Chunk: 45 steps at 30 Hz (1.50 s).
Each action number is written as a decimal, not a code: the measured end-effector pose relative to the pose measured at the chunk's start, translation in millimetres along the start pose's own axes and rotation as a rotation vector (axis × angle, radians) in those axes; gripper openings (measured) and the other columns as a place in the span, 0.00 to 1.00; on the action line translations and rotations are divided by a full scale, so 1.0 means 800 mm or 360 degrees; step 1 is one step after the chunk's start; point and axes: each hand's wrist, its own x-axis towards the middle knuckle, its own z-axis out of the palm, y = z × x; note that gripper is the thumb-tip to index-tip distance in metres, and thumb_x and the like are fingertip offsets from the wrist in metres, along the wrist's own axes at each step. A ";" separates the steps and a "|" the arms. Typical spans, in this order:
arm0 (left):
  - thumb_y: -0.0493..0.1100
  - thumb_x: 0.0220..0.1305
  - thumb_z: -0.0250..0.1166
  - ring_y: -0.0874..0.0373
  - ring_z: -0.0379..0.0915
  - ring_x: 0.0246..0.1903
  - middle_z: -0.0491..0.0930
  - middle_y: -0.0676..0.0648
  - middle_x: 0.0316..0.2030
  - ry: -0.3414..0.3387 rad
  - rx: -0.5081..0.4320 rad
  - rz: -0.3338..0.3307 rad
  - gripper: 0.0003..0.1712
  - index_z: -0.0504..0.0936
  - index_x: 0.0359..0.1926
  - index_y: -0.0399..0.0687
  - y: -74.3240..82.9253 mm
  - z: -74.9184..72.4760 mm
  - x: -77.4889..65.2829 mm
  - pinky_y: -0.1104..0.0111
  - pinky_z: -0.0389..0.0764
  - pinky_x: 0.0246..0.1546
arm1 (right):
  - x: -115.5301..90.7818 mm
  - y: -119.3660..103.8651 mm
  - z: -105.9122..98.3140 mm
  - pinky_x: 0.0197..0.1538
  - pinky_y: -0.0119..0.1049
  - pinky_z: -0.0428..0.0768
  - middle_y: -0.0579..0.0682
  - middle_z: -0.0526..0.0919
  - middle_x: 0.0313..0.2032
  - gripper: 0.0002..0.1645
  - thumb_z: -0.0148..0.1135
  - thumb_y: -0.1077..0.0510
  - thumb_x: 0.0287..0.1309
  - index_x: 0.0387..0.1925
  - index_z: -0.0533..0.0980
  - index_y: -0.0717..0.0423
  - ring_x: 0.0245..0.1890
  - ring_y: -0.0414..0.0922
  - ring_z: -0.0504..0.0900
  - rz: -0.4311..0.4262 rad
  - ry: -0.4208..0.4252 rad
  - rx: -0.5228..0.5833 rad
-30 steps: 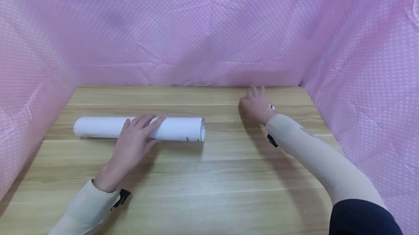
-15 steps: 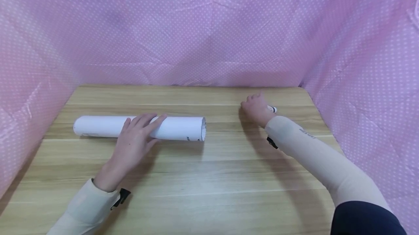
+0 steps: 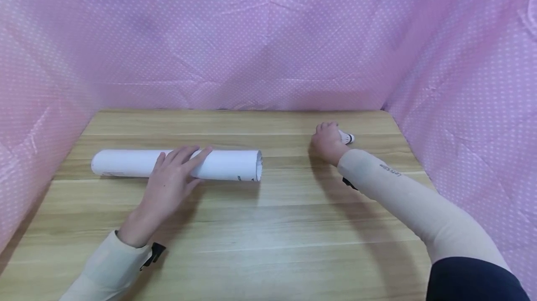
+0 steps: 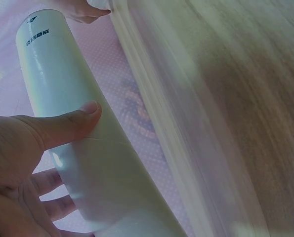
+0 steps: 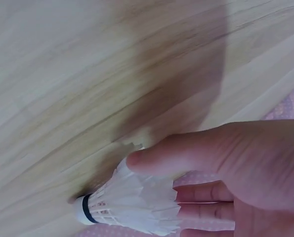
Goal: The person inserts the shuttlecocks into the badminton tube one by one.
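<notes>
A white shuttlecock tube [image 3: 126, 162] lies crosswise on the wooden table, its open end to the right. My left hand [image 3: 168, 183] grips it near the middle; in the left wrist view the thumb [image 4: 70, 127] lies along one side of the tube and the fingers come round the other. Toward the back right, my right hand [image 3: 327, 141] pinches a white shuttlecock [image 3: 346, 138] by its feather skirt. The right wrist view shows that shuttlecock [image 5: 142, 200] lying sideways, its black-banded cork pointing away from the palm. The fingertips behind the feathers are partly hidden.
The wooden table [image 3: 268, 236] is bounded by pink dotted cloth [image 3: 268, 40] at the back and both sides. The table's back edge runs just beyond my right hand.
My right fingers have closed in on the shuttlecock, and the hand has shifted slightly right and nearer. More of the shuttlecock shows beside it. The left hand and tube stay put.
</notes>
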 end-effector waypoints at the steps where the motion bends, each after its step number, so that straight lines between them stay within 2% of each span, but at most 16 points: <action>1: 0.33 0.44 0.82 0.35 0.69 0.60 0.75 0.38 0.60 -0.0002 -0.0001 -0.0003 0.49 0.74 0.70 0.54 0.000 0.000 0.000 0.27 0.61 0.57 | 0.000 0.001 0.000 0.60 0.60 0.74 0.69 0.77 0.52 0.22 0.61 0.62 0.63 0.57 0.76 0.68 0.55 0.64 0.75 -0.0005 -0.0011 -0.0018; 4: 0.33 0.44 0.82 0.35 0.69 0.60 0.75 0.38 0.60 -0.0005 -0.0002 -0.0008 0.50 0.73 0.70 0.55 0.000 0.000 -0.001 0.27 0.61 0.57 | 0.001 0.003 0.001 0.60 0.61 0.73 0.69 0.76 0.54 0.25 0.62 0.62 0.61 0.59 0.75 0.68 0.56 0.65 0.74 -0.0009 -0.0046 -0.0057; 7: 0.33 0.44 0.82 0.35 0.68 0.60 0.75 0.37 0.60 -0.0013 -0.0010 -0.0018 0.50 0.73 0.70 0.55 0.001 0.000 -0.001 0.27 0.60 0.57 | 0.001 0.005 0.003 0.59 0.60 0.75 0.70 0.77 0.53 0.24 0.61 0.63 0.61 0.58 0.76 0.68 0.55 0.65 0.75 0.0005 -0.0053 -0.0055; 15: 0.33 0.44 0.82 0.35 0.68 0.60 0.76 0.37 0.60 -0.0011 -0.0008 -0.0020 0.49 0.74 0.69 0.53 0.002 -0.001 0.001 0.27 0.60 0.58 | 0.003 0.007 0.005 0.57 0.59 0.77 0.69 0.78 0.49 0.21 0.62 0.65 0.58 0.54 0.78 0.68 0.53 0.64 0.76 0.0021 -0.0022 -0.0040; 22: 0.33 0.44 0.82 0.35 0.68 0.61 0.75 0.37 0.60 -0.0013 -0.0003 -0.0021 0.50 0.73 0.70 0.54 0.002 0.000 0.001 0.27 0.60 0.58 | 0.001 0.009 0.005 0.58 0.58 0.76 0.68 0.78 0.49 0.23 0.63 0.65 0.57 0.55 0.77 0.69 0.53 0.64 0.76 0.0013 -0.0022 -0.0059; 31: 0.33 0.44 0.82 0.35 0.68 0.61 0.75 0.37 0.60 -0.0016 -0.0002 -0.0015 0.50 0.73 0.70 0.55 0.003 0.001 0.001 0.27 0.60 0.58 | -0.001 0.011 0.007 0.51 0.52 0.81 0.66 0.76 0.41 0.21 0.66 0.67 0.55 0.51 0.78 0.69 0.46 0.61 0.77 0.0004 -0.0013 -0.0069; 36: 0.33 0.44 0.82 0.36 0.68 0.61 0.75 0.38 0.60 -0.0027 0.0003 -0.0022 0.50 0.73 0.70 0.55 0.003 0.002 0.002 0.27 0.60 0.58 | -0.006 0.012 0.004 0.49 0.52 0.82 0.68 0.76 0.42 0.18 0.61 0.67 0.59 0.51 0.78 0.70 0.48 0.62 0.77 0.0040 0.0009 -0.0037; 37: 0.33 0.44 0.82 0.36 0.68 0.61 0.75 0.37 0.60 -0.0030 0.0004 -0.0024 0.50 0.73 0.70 0.54 0.003 0.002 0.002 0.27 0.60 0.58 | -0.001 0.013 0.012 0.48 0.53 0.83 0.68 0.76 0.42 0.17 0.61 0.67 0.59 0.50 0.79 0.69 0.47 0.62 0.77 0.0050 0.0043 -0.0027; 39: 0.34 0.44 0.82 0.36 0.68 0.61 0.75 0.37 0.60 -0.0036 0.0007 -0.0026 0.50 0.73 0.70 0.54 0.003 0.002 0.002 0.27 0.60 0.58 | -0.003 0.014 0.010 0.48 0.53 0.83 0.68 0.76 0.43 0.16 0.58 0.67 0.61 0.50 0.79 0.69 0.48 0.62 0.76 0.0067 0.0054 0.0015; 43: 0.34 0.45 0.82 0.36 0.68 0.61 0.75 0.37 0.60 -0.0042 0.0013 -0.0027 0.49 0.73 0.70 0.54 0.003 0.002 0.002 0.27 0.60 0.58 | -0.005 0.021 0.011 0.48 0.52 0.82 0.67 0.74 0.43 0.16 0.55 0.67 0.63 0.51 0.79 0.68 0.48 0.60 0.75 0.0076 0.0041 0.0087; 45: 0.34 0.45 0.82 0.36 0.68 0.61 0.75 0.37 0.60 -0.0036 0.0019 -0.0023 0.49 0.74 0.70 0.53 0.002 0.003 0.002 0.27 0.60 0.58 | -0.012 0.025 0.003 0.48 0.49 0.83 0.66 0.74 0.43 0.16 0.54 0.68 0.64 0.52 0.78 0.68 0.47 0.58 0.74 0.0067 0.0006 0.0104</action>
